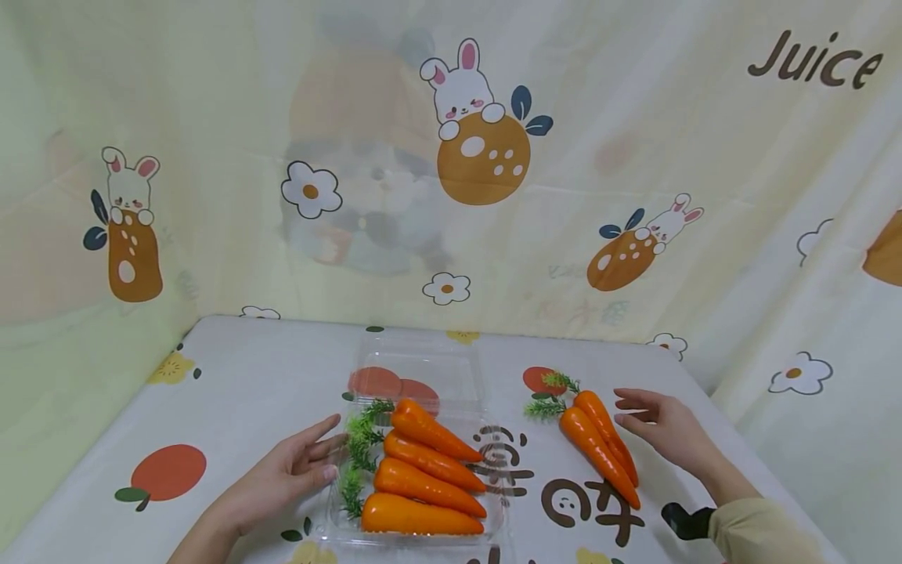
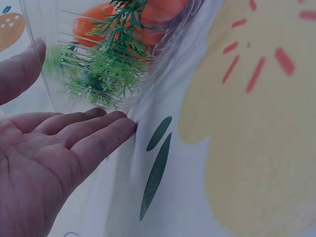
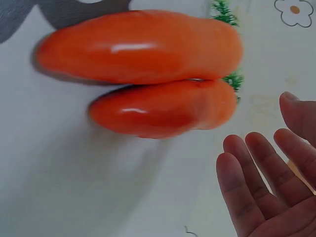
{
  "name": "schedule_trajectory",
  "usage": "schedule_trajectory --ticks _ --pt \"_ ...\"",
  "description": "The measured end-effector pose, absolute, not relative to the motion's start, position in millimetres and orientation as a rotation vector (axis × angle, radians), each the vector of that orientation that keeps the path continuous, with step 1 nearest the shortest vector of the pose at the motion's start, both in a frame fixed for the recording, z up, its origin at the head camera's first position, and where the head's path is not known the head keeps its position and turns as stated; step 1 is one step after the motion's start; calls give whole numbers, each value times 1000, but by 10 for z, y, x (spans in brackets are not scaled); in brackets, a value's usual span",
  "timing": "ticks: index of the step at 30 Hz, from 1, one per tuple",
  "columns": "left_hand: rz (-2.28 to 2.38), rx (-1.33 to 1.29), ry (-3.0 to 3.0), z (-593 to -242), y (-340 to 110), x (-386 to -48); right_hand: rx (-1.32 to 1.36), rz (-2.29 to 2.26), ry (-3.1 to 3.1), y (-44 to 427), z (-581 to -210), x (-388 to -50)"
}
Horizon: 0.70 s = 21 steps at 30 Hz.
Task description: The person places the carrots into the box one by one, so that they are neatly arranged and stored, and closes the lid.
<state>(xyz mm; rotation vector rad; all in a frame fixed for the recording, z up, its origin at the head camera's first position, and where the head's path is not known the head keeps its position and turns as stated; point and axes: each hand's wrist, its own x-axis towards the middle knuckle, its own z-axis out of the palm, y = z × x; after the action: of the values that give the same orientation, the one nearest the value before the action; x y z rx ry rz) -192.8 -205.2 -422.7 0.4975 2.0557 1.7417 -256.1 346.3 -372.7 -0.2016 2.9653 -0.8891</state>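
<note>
Several orange carrots (image 1: 430,483) with green feathery tops lie side by side in a clear plastic clamshell box (image 1: 496,517), its lid (image 1: 423,368) folded back. My left hand (image 1: 282,474) is at the box's left side, fingers extended along the wall and thumb near the rim; in the left wrist view the fingertips (image 2: 129,126) meet or nearly meet the plastic. Two more carrots (image 1: 599,442) lie together on the cloth to the right of the box. My right hand (image 1: 665,431) hovers just right of them, holding nothing, its fingers loosely extended in the right wrist view.
A white tablecloth (image 1: 268,376) printed with fruit, flowers and dark lettering covers the table. Behind and at the sides hangs a pale curtain (image 1: 380,251) with rabbit and flower prints. A black strap-like piece (image 1: 683,521) sits at the right wrist.
</note>
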Motion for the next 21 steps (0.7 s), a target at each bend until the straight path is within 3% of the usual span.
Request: schedule_trajectory --ticks 21 --pt "1752 504 2025 -4222 -2063 -1930 -17 -896 2925 3417 -4021 -2641"
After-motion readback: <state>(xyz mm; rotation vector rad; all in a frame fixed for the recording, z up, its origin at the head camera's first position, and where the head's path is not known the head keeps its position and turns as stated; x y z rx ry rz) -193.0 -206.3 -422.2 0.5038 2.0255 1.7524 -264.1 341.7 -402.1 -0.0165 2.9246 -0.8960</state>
